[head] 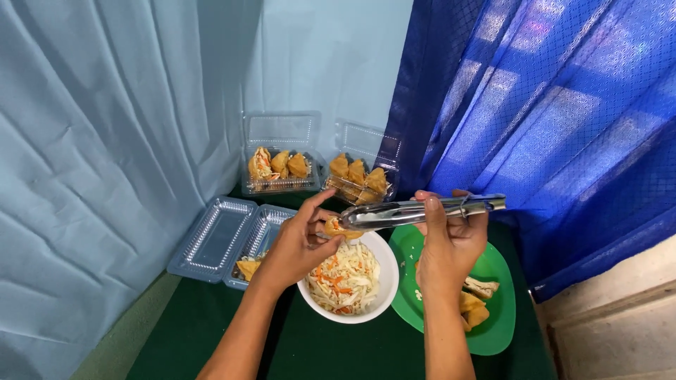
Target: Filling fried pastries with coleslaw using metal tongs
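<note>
My left hand (pixel 299 243) holds a golden fried pastry (pixel 334 227) over the white bowl (pixel 389 278), which is full of shredded cabbage and carrot. My right hand (pixel 447 239) grips metal tongs (pixel 415 211) held sideways, their tips at the pastry. Just left of my left wrist an open clear plastic box (pixel 215 238) has one fried piece (pixel 248 268) in its near half.
A green plate (pixel 496 309) with several fried pieces lies to the right of the bowl. Two clear boxes of filled pastries, one on the left (pixel 280 169) and one on the right (pixel 359 177), stand at the back. Pale blue cloth hangs left, a dark blue curtain (pixel 556 127) right. The table is dark green.
</note>
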